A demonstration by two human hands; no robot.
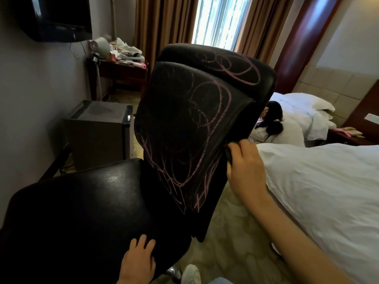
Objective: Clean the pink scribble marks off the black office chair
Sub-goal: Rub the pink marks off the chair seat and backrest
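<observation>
A black office chair [86, 206] fills the middle of the head view. Pink scribble marks [196, 128] loop across its backrest and headrest [221, 66]; the seat looks free of marks. My right hand [245, 167] grips the right edge of the backrest, fingers wrapped around the rim. My left hand [138, 261] rests on the front edge of the seat, fingers curled over the black leather. I see no cloth or cleaner in either hand.
A bed with a white cover [328, 191] lies close on the right. A person [272, 124] lies on a second bed beyond the chair. A grey mini fridge [98, 132] stands at the left wall. A cluttered desk [119, 60] sits by the window; patterned carpet [235, 232] lies below.
</observation>
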